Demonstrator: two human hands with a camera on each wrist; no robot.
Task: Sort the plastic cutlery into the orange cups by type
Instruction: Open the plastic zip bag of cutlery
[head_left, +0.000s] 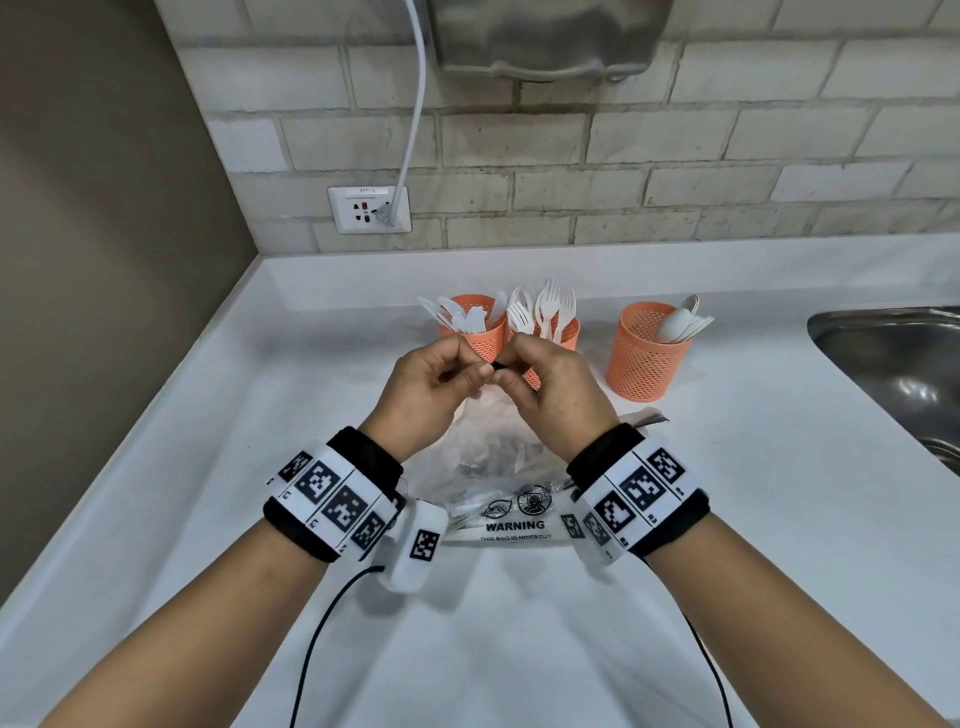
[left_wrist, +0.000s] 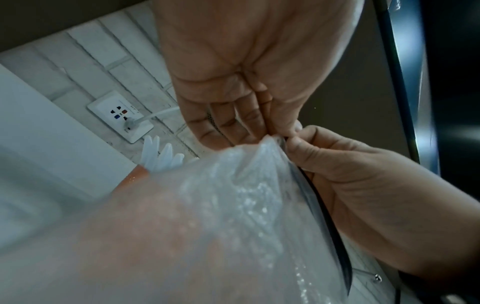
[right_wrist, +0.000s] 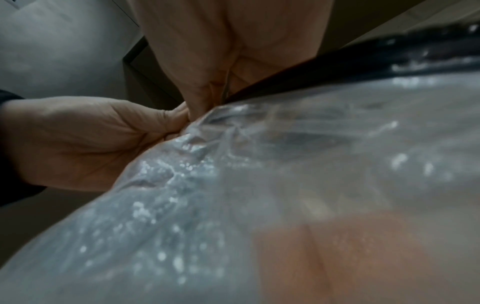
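White counter (head_left: 208, 519): three orange cups (head_left: 647, 353), one bag (head_left: 493, 467), two hands (head_left: 496, 374).

The clear bag (head_left: 488, 467) hides its own contents behind crinkled film, and both wrist views blur it heavily. The hands cover the lower part of the middle orange cup (head_left: 569, 335). The sink (head_left: 893, 374) is cut off by the head view's right edge.

Bag (head_left: 493, 467) before three cups (head_left: 644, 353)
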